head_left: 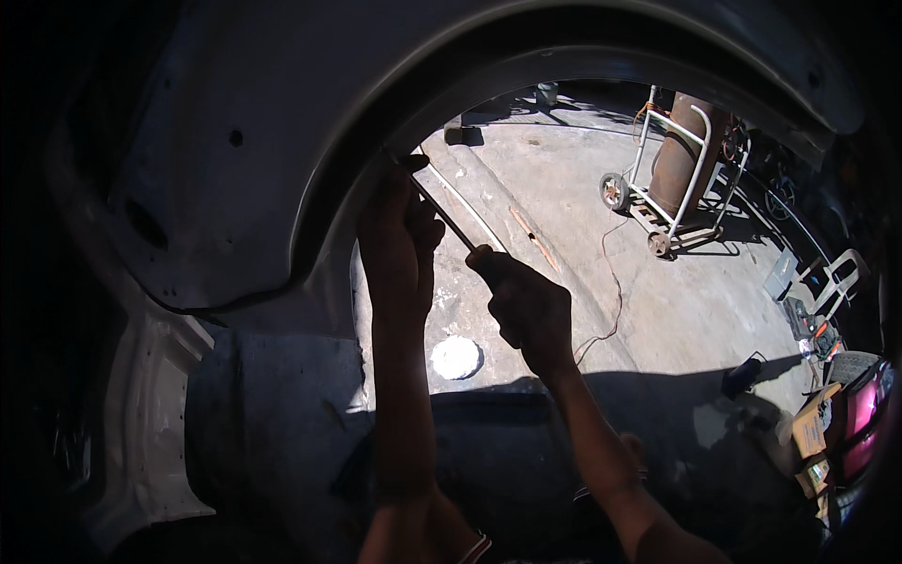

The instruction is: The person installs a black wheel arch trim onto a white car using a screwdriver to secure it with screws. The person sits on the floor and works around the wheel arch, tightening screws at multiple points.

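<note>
A screwdriver (pixel 445 217) with a long thin shaft slants up and left. My right hand (pixel 531 305) is closed around its handle, of which a brownish end shows past the fingers. Beside the shaft's far end, my left hand (pixel 390 221) is raised against the dark curved edge of a vehicle's wheel arch (pixel 343 169), fingers bent inward. Shadow hides the screwdriver's tip and whatever the left fingers pinch. A grey body panel (pixel 221 211) with small holes spreads out to the left of the arch.
Beyond the arch, a rusty gas cylinder (pixel 678 155) stands on a white wheeled cart (pixel 700 179). A thin cable (pixel 615 282) crosses the concrete floor. A round white object (pixel 457 358) lies below my hands. Cardboard boxes (pixel 810 428) and tools sit at the right.
</note>
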`<state>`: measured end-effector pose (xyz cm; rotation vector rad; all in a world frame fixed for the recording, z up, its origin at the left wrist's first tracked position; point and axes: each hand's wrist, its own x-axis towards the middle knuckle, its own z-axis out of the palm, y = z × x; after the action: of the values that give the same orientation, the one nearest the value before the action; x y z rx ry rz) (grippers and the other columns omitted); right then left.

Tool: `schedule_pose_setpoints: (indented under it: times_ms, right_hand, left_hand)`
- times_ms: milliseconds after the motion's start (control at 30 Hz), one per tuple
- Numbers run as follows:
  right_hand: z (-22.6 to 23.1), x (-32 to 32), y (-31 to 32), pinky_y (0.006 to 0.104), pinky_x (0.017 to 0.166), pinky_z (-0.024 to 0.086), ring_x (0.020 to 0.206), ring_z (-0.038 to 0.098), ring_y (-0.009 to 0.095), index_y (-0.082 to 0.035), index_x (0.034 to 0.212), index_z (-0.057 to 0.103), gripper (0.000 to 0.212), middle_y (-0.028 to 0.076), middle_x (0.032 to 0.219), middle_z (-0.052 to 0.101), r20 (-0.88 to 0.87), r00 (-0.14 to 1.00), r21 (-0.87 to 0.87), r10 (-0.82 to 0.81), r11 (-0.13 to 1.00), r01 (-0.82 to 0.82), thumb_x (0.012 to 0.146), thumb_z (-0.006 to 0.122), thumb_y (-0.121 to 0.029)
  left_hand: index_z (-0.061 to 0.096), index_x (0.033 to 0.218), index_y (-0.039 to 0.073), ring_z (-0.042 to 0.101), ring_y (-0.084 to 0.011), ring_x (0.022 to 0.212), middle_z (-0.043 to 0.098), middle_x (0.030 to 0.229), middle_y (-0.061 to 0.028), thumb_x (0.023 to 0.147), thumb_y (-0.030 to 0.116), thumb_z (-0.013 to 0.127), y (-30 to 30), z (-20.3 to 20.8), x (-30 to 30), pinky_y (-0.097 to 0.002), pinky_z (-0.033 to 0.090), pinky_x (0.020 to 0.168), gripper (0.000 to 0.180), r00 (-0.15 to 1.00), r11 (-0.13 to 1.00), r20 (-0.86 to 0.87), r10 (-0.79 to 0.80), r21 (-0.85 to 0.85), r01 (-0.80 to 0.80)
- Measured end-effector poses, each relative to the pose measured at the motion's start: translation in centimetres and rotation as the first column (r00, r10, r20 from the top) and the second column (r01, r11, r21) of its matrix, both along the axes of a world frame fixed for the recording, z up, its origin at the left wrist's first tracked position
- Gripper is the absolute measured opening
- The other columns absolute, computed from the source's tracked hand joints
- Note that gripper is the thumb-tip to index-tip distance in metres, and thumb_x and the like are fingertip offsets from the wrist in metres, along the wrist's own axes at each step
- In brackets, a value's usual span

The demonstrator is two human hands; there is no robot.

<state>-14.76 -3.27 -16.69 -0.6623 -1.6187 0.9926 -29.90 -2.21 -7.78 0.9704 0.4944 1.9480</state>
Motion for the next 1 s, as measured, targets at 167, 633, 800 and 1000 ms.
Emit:
schedule_pose_setpoints:
  times_ms: [167,633,800,1000]
  right_hand:
    - [0.0,0.0,0.4,0.0222,0.053,0.042,0.06,0.051,0.007,-0.005,0.136,0.058,0.048,0.006,0.114,0.072,0.107,0.991,0.014,-0.075,0.997,0.074,0.089,0.067,-0.008]
    - [2.0,-0.6,1.8,0.0277,0.067,0.052,0.074,0.064,0.018,-0.01,0.134,0.06,0.057,0.007,0.11,0.071,0.122,0.99,-0.31,0.077,0.95,-0.036,0.08,0.067,0.009]
    - [0.6,-1.3,3.9,0.0245,0.055,0.046,0.062,0.059,0.008,-0.009,0.131,0.063,0.048,0.001,0.089,0.069,0.044,0.914,0.548,-0.404,0.775,0.316,0.084,0.075,-0.01]
    - [2.6,1.5,2.5,0.0211,0.048,0.036,0.06,0.051,0.006,-0.006,0.129,0.065,0.038,0.002,0.092,0.07,0.085,0.995,-0.267,0.047,0.963,-0.023,0.095,0.063,-0.022]
  left_hand:
    - [0.059,0.113,-0.001,0.031,-0.0024,0.051,0.036,0.065,0.0049,0.1,0.019,0.057,1.6,-1.1,-0.7,-0.0205,0.025,0.047,0.024,0.998,0.992,-0.001,-0.068,0.105,0.068]
    - [0.063,0.103,0.001,0.031,-0.0033,0.053,0.037,0.06,0.0057,0.101,0.031,0.058,3.2,-2.9,-0.4,-0.0211,0.025,0.052,0.031,0.989,0.997,-0.136,0.066,-0.015,-0.069]
    - [0.063,0.104,0.002,0.029,-0.0032,0.054,0.033,0.063,0.0069,0.102,0.031,0.057,3.1,-2.6,-0.5,-0.0212,0.025,0.052,0.03,0.996,0.999,-0.077,0.036,-0.028,-0.038]
    - [0.062,0.1,0.002,0.027,-0.0042,0.052,0.03,0.06,0.0065,0.103,0.033,0.055,3.6,-2.4,0.8,-0.0229,0.024,0.05,0.032,0.999,1.0,-0.041,0.016,0.022,-0.016]
